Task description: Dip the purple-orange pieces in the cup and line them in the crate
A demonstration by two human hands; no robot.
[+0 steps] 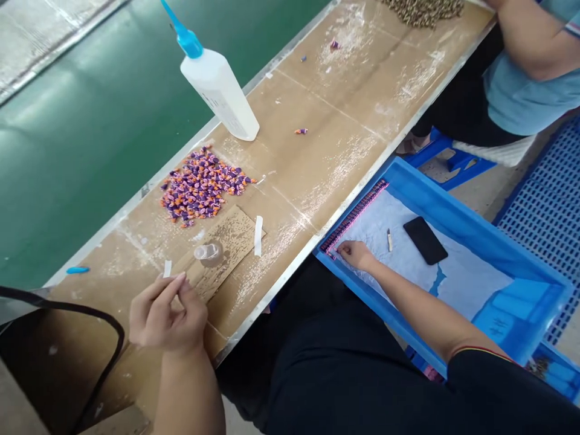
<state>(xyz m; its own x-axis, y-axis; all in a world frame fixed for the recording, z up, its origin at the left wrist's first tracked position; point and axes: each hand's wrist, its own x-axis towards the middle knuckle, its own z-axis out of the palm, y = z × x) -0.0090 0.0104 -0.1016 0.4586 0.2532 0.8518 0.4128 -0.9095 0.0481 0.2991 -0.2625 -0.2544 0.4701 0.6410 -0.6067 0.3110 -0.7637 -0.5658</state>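
Right hand (356, 254) at the near end of 1 pink-and-purple row of pieces (356, 215) in a blue plastic tray (480, 234); left hand (170, 311) near a cardboard sheet (238, 226), with heaped purple-and-orange pieces (199, 187) and 1 squeeze bottle (222, 93) beyond.

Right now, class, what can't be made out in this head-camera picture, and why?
1. Head view: whether the left hand pinches anything; its fingers hide it.
2. Head view: whether the right hand grips a piece; too small, partly finger-covered.
3. Head view: print on the white bottle; blurred.
4. Head view: the metallic pile's far side; top edge cuts it.
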